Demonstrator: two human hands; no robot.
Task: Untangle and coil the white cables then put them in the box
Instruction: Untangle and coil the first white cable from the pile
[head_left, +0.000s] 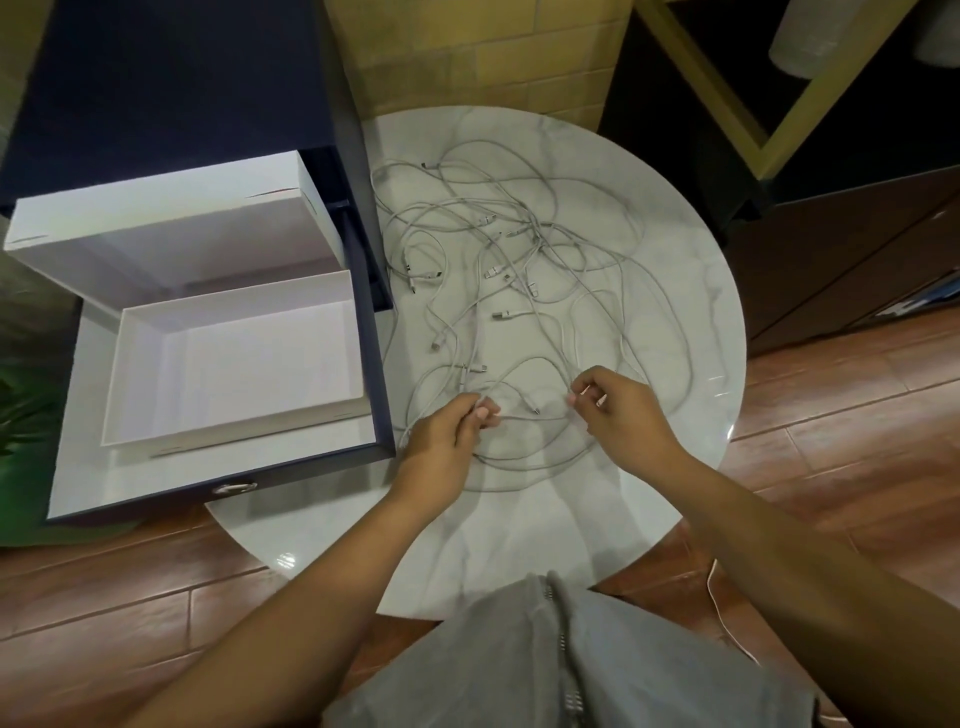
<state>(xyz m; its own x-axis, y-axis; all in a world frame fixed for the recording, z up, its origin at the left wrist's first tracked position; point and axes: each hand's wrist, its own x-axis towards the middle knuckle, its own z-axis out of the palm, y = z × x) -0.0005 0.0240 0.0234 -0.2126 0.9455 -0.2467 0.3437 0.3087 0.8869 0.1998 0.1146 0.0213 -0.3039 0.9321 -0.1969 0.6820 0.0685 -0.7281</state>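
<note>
The white cables (519, 260) lie in one loose tangle spread over the middle and far part of the round marble table (519, 545), plugs scattered among the loops, none of them coiled. The box (234, 364) stands open just left of the table with nothing in its white tray, so the job looks to be at its very start: freeing a first cable from the heap. At the near edge of the tangle the left hand (447, 441) has its fingers (485, 413) pinched together on a strand, and the right hand (618, 415), a little apart to the right, has its fingers (582, 387) pinched on a strand too; whether it is the same cable I cannot tell. Both forearms reach forward from the near side, wrists low over the table. The next move probably calls for drawing that strand clear of the crossing loops without dragging the whole heap along.
</note>
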